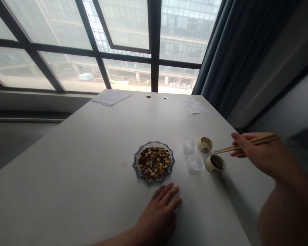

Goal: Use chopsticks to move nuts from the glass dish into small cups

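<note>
My right hand (258,152) grips a pair of wooden chopsticks (242,144) whose tips hover just above the nearer of two small ceramic cups (215,164). The other cup (205,144) stands behind it. Two small clear plastic containers (195,163) (189,145) sit to the left of the cups. A glass dish (153,161) holds mixed nuts and dark seeds at the middle of the white table (92,171). My left hand (160,213) lies flat on the table just in front of the dish, fingers stretched out, holding nothing.
Papers (112,97) lie at the table's far left edge and more sheets (195,106) at the far right. Two small dark round items (148,97) sit near the far edge. A large window and a dark curtain (233,51) stand behind the table.
</note>
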Motion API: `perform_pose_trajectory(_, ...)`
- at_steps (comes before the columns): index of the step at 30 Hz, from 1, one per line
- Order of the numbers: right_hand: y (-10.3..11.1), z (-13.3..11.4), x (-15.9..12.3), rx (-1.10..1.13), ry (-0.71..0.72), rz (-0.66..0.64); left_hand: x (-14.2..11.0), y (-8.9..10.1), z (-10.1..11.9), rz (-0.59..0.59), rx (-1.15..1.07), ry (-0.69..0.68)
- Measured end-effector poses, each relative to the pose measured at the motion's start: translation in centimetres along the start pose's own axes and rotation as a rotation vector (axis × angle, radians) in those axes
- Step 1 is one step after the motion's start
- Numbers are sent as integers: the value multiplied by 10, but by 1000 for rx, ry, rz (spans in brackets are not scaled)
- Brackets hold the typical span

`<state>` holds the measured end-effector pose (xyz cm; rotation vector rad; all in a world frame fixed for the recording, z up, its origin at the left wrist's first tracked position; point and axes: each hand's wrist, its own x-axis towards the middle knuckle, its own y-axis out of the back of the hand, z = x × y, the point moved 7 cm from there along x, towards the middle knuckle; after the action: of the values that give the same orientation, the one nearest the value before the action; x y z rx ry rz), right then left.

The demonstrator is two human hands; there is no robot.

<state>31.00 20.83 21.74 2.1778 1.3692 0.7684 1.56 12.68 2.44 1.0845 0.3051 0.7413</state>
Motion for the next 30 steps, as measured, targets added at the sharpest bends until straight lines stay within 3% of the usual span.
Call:
perform_pose_trajectory(2,-1,-18,-12,47,87,79,0,0,0,-3,-14,7)
perform_pose_trajectory(4,-22,-37,-21,145,184,32,-1,1,0,3,-32,7)
perform_pose_trajectory(8,-106,-75,-43,214,480,-411,-3,3,0,21,-49,8)
perform_pose_trajectory(10,-137,-85,-56,202,610,-538,-4,2,0,25,-43,4)
perform_pose_trajectory(13,-164,-88,-73,228,669,-661,-5,1,-1,27,-28,-7)
perform_pose_trajectory(17,-169,-88,-84,249,663,-773,-5,0,-1,48,-9,-11)
perform_pose_trajectory(22,-156,-84,-72,172,642,-587,-6,1,-1,50,-4,-9)
perform_pose_trajectory(27,-169,-84,-88,201,684,-750,-6,3,0,47,-14,-15)
perform_pose_trajectory(30,-165,-85,-89,202,672,-726,-6,3,-1,46,-14,-9)
